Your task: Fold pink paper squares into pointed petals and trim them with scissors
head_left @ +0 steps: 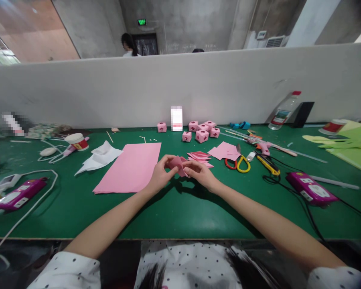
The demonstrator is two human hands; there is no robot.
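Between my two hands is a small piece of folded pink paper (178, 163), held a little above the green table. My left hand (164, 173) pinches its left side, thumb in front. The fingers of my right hand (201, 173) close on its right side. Just behind my right hand lies a fanned pile of folded pink pieces (200, 155). Flat pink paper squares (225, 151) sit to the right of that pile. A large pink sheet (132, 164) spreads out left of my left hand. Several finished pink paper cubes (202, 135) stand at the back.
Scissors (243, 163), a yellow cutter (268, 164), a pink glue gun (260, 146) and a purple power strip (311, 188) lie at right. A bottle (284, 112) leans on the partition (108, 92). At left are white paper (100, 158), a cup (77, 141) and another purple strip (21, 194).
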